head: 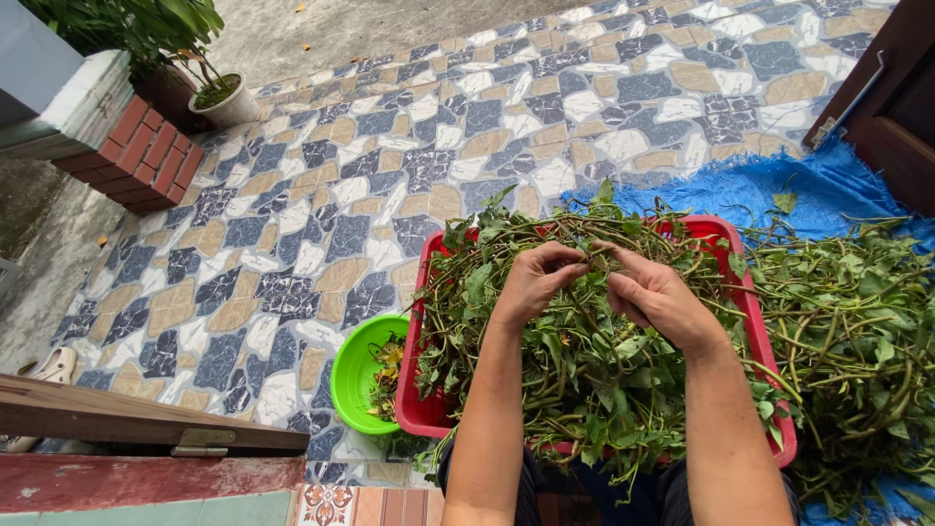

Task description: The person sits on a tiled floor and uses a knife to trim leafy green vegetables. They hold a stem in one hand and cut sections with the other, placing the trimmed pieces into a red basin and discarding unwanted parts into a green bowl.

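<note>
My left hand point(534, 282) and my right hand point(654, 295) meet above a red plastic basket point(422, 414) heaped with leafy green vine stems point(575, 380). Both hands pinch the same thin green stem point(596, 258) between their fingertips, left fingers curled, right thumb and forefinger closed on it. My forearms reach up from the bottom edge of the view.
A green bowl point(353, 375) with scraps of leaves sits left of the basket. More green vines point(857, 331) lie piled on a blue tarp point(779, 185) at the right. A potted plant point(222, 97) and brick ledge point(146, 156) stand far left; a wooden door point(891, 107) is at the right.
</note>
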